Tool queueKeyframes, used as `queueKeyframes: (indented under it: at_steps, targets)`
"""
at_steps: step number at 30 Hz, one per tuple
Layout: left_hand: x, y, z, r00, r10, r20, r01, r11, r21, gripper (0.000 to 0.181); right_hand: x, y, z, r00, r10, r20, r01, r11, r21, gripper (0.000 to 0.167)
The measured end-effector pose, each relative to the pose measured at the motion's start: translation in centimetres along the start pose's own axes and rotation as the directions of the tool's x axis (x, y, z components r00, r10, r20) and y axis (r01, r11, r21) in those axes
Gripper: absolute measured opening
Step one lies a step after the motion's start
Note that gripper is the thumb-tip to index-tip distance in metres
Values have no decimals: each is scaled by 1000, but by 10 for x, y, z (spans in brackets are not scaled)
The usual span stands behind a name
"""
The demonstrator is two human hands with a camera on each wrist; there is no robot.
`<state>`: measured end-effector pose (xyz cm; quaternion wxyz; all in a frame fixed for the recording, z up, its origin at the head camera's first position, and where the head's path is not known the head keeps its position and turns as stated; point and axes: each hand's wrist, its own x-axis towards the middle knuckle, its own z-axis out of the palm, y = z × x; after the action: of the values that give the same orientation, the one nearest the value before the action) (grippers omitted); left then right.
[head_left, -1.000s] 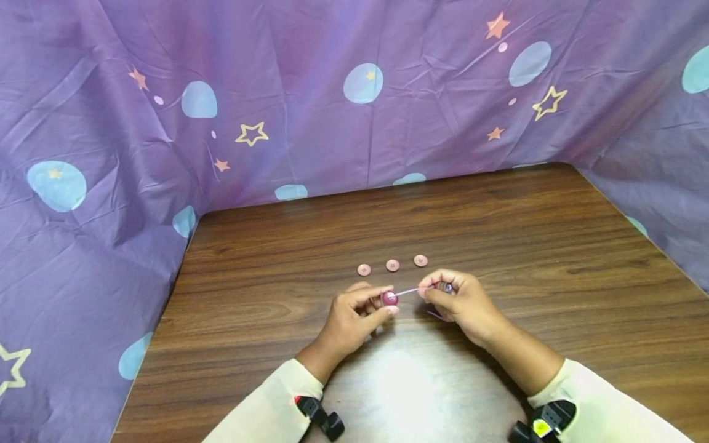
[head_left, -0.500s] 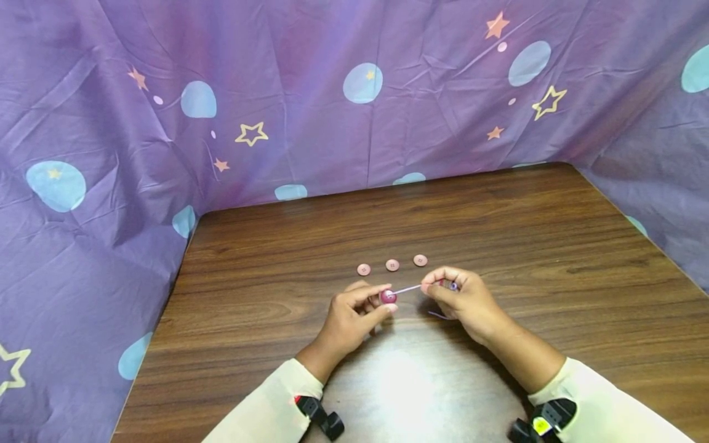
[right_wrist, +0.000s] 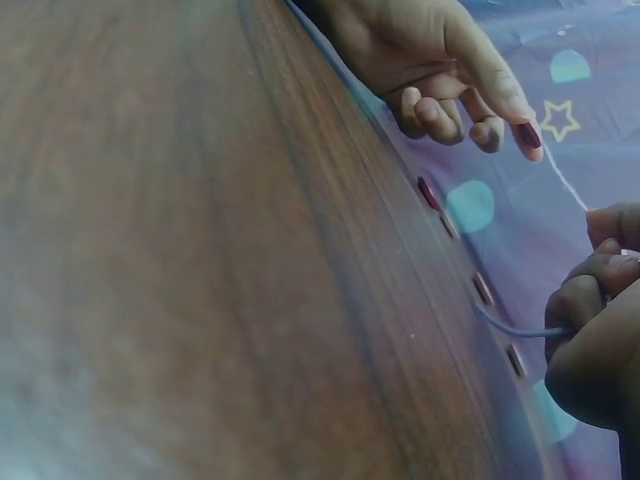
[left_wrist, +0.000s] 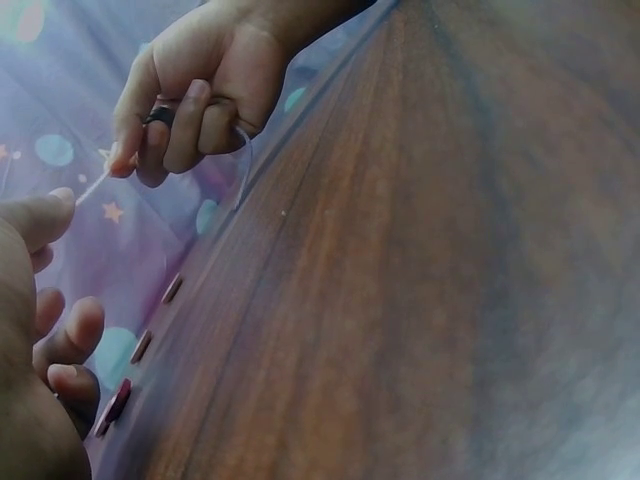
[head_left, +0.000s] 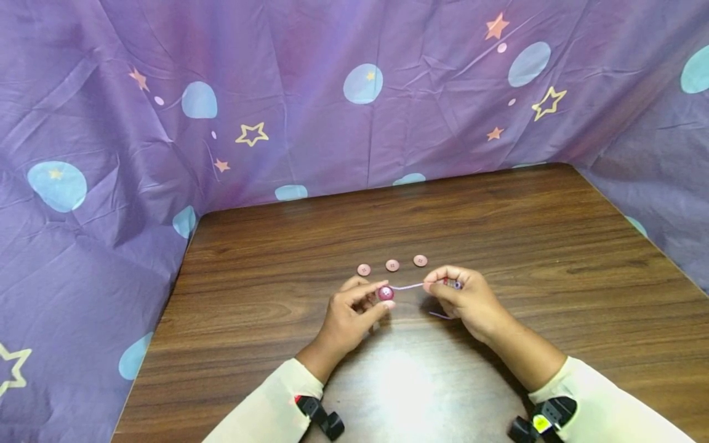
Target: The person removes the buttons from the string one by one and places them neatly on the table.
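My left hand [head_left: 344, 314] pinches a dark pink button [head_left: 386, 293] between thumb and fingertips, above the table. A thin lilac cord [head_left: 408, 287] runs from the button's upper edge to my right hand [head_left: 462, 303], which pinches it between thumb and forefinger. The cord's loose end [head_left: 440, 315] hangs below the right hand. Something small with red and blue colours [head_left: 452, 283] shows within the right hand's curled fingers, too hidden to name. Beyond the hands, three pale pink buttons [head_left: 392, 265] lie in a row.
In the right wrist view a darker red button [right_wrist: 428, 192] lies on the table beneath the left hand. The brown wooden table [head_left: 266, 258] meets a purple patterned curtain [head_left: 310, 135] at the back. Glare brightens the table's near middle.
My left hand has shifted slightly left and up with the button, which has turned a little. My right hand has moved slightly right. The cord now meets the button nearer its upper edge.
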<state>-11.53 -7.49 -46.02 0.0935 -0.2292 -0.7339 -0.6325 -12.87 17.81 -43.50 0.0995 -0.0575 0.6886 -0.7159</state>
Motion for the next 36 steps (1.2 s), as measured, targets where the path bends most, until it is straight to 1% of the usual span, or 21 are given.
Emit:
queueKeyframes:
  at_steps: [5,11,15,19,21,27,32,36]
  targets:
    - [0,-1,1,999,11,-38,-10,1000,25,37,1,1,-1,1000,-5,-14,5,1000,9,25]
    - [2,-3,-1,992,55,-113,-42,993,112,35,1,1,-4,1000,-15,-20,16,1000,25,28]
    - [3,-3,-2,990,62,-127,-42,987,157,37,1,1,-4,1000,-14,-16,15,999,34,27]
    - [3,-1,-2,990,52,-128,-28,983,181,38,1,0,-4,1000,-4,-15,4,999,36,25]
    - [3,-2,-2,991,35,-131,-10,982,187,38,1,0,-4,1000,0,-16,1,999,35,25]
    - [5,-4,-2,988,-51,-143,79,977,196,37,1,-1,-4,1000,2,-22,-1,1000,28,24]
    - [7,-3,-2,980,-139,-142,167,964,206,36,1,-1,-4,1000,3,-24,-2,1000,26,25]
    - [7,-3,-1,973,-179,-145,208,953,219,36,1,-2,-4,1000,8,-27,-7,1000,21,24]
